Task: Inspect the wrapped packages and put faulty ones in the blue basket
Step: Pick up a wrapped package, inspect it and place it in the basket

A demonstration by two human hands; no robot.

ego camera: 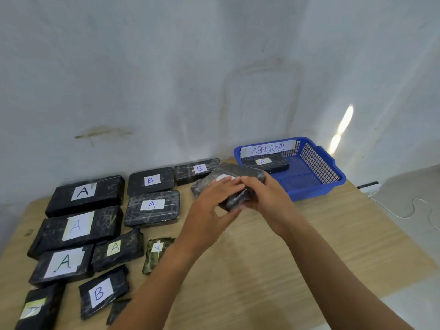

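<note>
Spanning the upper half, a pale, stained wall is seen behind a light wood-grain table; the table's left side is covered by rows of flat black rectangular packages, wrapped in glossy, creased clear film and marked with paper labels lettered A or B; at the far right corner a blue basket of perforated plastic is set, tagged with an ABNORMAL label, and one wrapped package marked A is already laid inside.

Just in front of the basket and to its left, a held package is raised above the table; it is gripped from both sides, the left hand curled over its top and near edge, the right hand wrapped round its right end; its white label is mostly hidden under the fingers, so its letter cannot be read.

The package is judged light and fairly stiff, box-like beneath the film; the wrap is likely slippery and loose in places, so hold is best taken at the firm long edges rather than by the film itself.
</note>
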